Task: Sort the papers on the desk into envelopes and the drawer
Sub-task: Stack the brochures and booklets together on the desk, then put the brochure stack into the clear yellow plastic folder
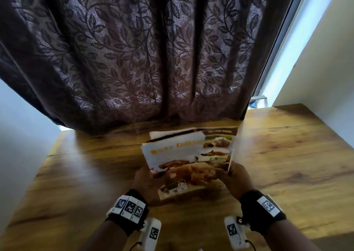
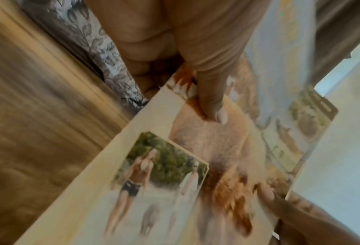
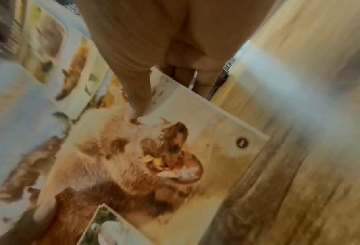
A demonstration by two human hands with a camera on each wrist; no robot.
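A stack of glossy printed papers (image 1: pixel 189 160) with food and animal pictures is held up above the wooden desk (image 1: pixel 287 155), blurred by motion. My left hand (image 1: pixel 143 182) grips its left lower edge, thumb (image 2: pixel 212 102) on top of a bear picture (image 2: pixel 220 149) and fingers underneath. My right hand (image 1: pixel 237 178) grips the right lower edge, thumb (image 3: pixel 138 99) pressed on the bear page (image 3: pixel 137 162). A small photo of people (image 2: pixel 160 174) lies on the front sheet. No envelopes or drawer are in view.
A dark leaf-patterned curtain (image 1: pixel 143 49) hangs right behind the desk's far edge. A bright window strip (image 1: pixel 291 46) and a pale wall (image 1: pixel 329 63) stand at the right. Bare wood lies left and right of the papers.
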